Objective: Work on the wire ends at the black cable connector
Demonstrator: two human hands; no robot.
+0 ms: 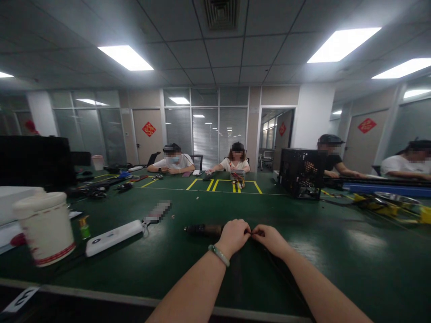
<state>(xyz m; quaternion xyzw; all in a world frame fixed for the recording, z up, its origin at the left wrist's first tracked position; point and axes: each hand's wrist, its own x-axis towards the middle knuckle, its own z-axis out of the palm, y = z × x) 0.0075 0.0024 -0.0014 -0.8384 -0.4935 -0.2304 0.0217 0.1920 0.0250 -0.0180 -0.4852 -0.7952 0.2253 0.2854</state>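
Observation:
A dark, elongated power tool (204, 230) lies on the green table, its narrow end pointing left; its exact kind is hard to make out. My left hand (235, 234), with a pale green bangle at the wrist, is closed over the tool's right end and hides it. Close beside it, almost fingertip to fingertip, my right hand (269, 237) is closed in a pinch at the end of a black cord (281, 271). From there the cord trails toward me along my right forearm. What exactly lies between the fingertips is too small to see.
Left of the hands are a white power strip (114, 237), a small green bottle (84, 228) and a lidded cream cup (45, 229). A black computer case (299, 172) stands at the right. Several people sit across the green table (336, 269).

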